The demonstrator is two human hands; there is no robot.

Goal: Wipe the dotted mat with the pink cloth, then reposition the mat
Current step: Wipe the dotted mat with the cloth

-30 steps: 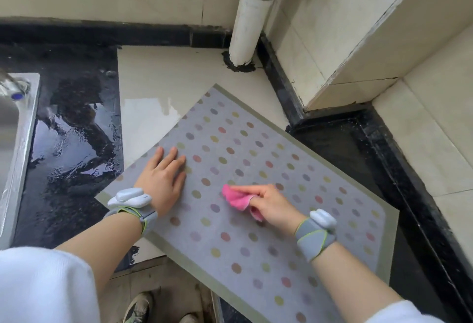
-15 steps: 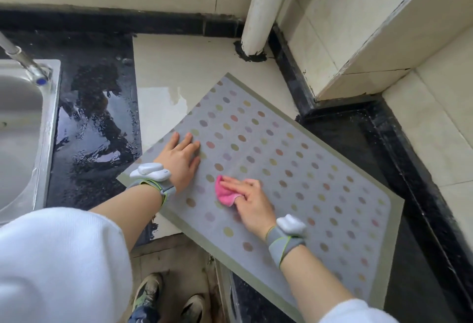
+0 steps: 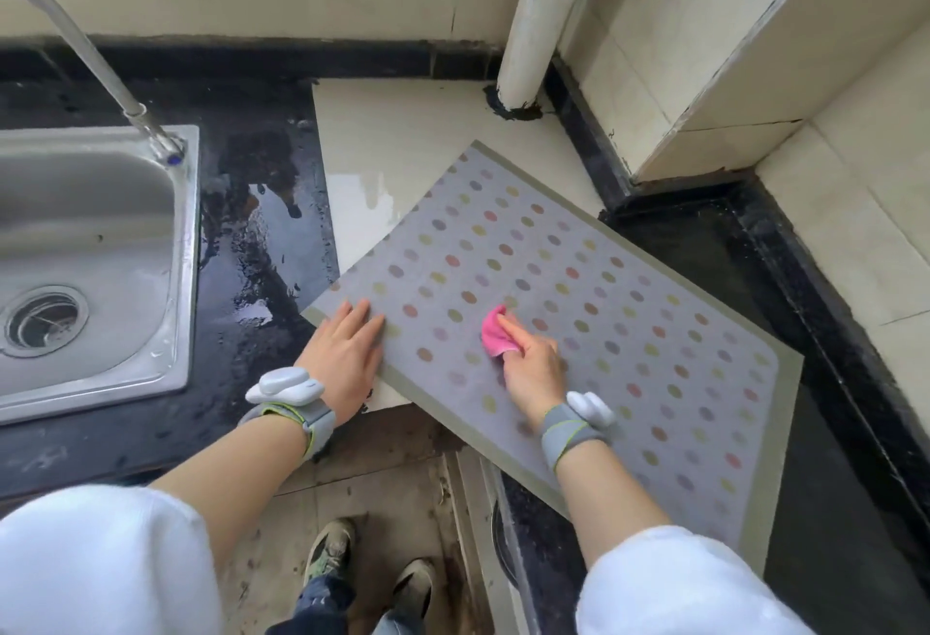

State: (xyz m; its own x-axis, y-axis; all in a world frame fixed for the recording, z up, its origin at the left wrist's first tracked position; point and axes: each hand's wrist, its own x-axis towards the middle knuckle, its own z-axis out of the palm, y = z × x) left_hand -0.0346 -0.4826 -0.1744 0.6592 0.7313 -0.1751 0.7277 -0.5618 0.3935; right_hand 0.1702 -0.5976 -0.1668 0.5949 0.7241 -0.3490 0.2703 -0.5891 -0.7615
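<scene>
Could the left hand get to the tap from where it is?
Probably yes. The left hand lies flat on a corner of the mat, holding nothing, and only wet counter lies between it and the tap, though reaching means leaving the mat unsteadied.

The pink cloth is largely concealed under the right grip; full extent indeterminable. Part of the near edge of the dotted mat lies under the right sleeve. The sink and tap are cut off at the left edge, the pipe at the top.
</scene>
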